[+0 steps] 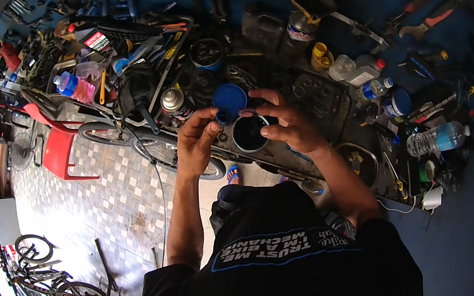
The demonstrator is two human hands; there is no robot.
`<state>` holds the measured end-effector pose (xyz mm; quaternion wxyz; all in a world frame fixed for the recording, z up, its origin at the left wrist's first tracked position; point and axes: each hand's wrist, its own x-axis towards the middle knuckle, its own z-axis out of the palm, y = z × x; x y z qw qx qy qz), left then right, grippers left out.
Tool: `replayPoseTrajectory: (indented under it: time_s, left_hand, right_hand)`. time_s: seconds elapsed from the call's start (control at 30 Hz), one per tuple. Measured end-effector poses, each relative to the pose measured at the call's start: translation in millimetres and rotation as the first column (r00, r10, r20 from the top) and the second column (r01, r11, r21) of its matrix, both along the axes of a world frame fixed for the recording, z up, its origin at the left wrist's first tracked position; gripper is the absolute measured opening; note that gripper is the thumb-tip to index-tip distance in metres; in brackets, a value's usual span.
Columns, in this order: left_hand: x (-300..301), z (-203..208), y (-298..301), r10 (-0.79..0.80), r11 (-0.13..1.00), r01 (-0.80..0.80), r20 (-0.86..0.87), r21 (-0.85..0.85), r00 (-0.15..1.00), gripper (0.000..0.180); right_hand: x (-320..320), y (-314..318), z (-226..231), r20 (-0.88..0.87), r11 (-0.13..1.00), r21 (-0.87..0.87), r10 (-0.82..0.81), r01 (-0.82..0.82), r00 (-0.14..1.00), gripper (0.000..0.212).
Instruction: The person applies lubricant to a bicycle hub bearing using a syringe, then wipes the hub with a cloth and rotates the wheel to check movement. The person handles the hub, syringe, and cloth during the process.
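My left hand point(197, 141) is closed, pinching a small dark round part point(223, 116) between thumb and fingertips. Just right of it, my right hand point(291, 125) hangs with fingers apart above an open tub point(237, 141) of dark, grease-like stuff. Its thumb overlaps the tub's rim; whether they touch I cannot tell. A dark smear shows on one of its fingertips. Behind the tub is a round blue lid point(231, 95), partly covered by the held part. A spray can point(173, 101) stands beyond my left hand.
The cluttered workbench point(332, 116) carries a yellow bottle point(321, 57), a clear water bottle point(436, 139) and a blue-lidded tub point(397, 102). Tools hang on the blue wall. To the left are a bicycle wheel point(103, 134), a red chair point(59, 152) and a bottle of pink liquid point(75, 87).
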<state>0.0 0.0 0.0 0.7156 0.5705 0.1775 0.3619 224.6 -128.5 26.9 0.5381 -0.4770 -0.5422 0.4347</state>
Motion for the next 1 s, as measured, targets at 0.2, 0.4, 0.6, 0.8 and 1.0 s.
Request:
replayPoseTrajectory:
  time_s: [0.2,0.4,0.6,0.8,1.0]
  left_hand:
    - [3,12,-8,0.029,1.000,-0.028,-0.030,0.011,0.999,0.025]
    - [2,5,-1,0.051,0.998,-0.050,0.030,-0.042,0.998,0.026]
    - [10,13,-7,0.020,0.999,-0.018,0.043,-0.044,0.999,0.027]
    - [2,12,-4,0.080,0.989,-0.080,-0.006,-0.126,0.997,0.028]
    - [-9,18,6,0.134,0.989,-0.145,-0.191,-0.042,0.972,0.025]
  right_hand:
    - [-27,-2,17,0.349,0.957,0.269,-0.201,0.108,0.915,0.050]
    - [-10,-9,16,0.442,0.951,0.298,-0.217,0.085,0.871,0.058]
    - [-45,7,55,0.798,0.911,0.361,-0.413,0.201,0.439,0.075]
    - [-39,1,54,0.901,0.919,0.387,-0.393,0.070,0.183,0.075]
    - [-28,-3,66,0.904,0.920,0.373,-0.389,0.115,0.175,0.057]
